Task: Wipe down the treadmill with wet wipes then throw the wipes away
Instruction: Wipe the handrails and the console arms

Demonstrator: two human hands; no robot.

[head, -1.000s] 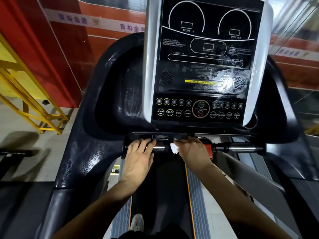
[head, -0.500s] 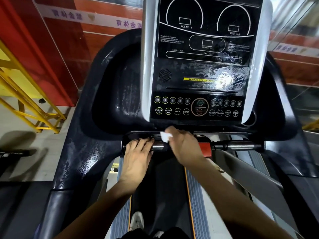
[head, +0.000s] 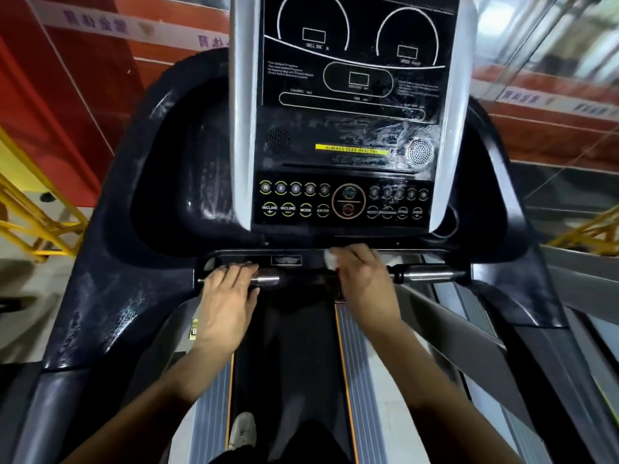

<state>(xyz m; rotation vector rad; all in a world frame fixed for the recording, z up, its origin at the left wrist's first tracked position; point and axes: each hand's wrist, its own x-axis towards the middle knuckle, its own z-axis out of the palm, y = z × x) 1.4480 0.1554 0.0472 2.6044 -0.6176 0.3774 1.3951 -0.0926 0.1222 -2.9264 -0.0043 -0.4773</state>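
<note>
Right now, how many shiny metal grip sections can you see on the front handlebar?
2. One metal section sits beside the left hand; the other lies right of the right hand, which holds the wipe. The hands may hide more.

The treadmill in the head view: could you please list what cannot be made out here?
- Wet wipe: mostly hidden under the right hand.
- Console top: cut off by the frame's upper edge.
- Small print on the console: too blurred to read.
- Handlebar under the left hand: covered by its fingers.
</note>
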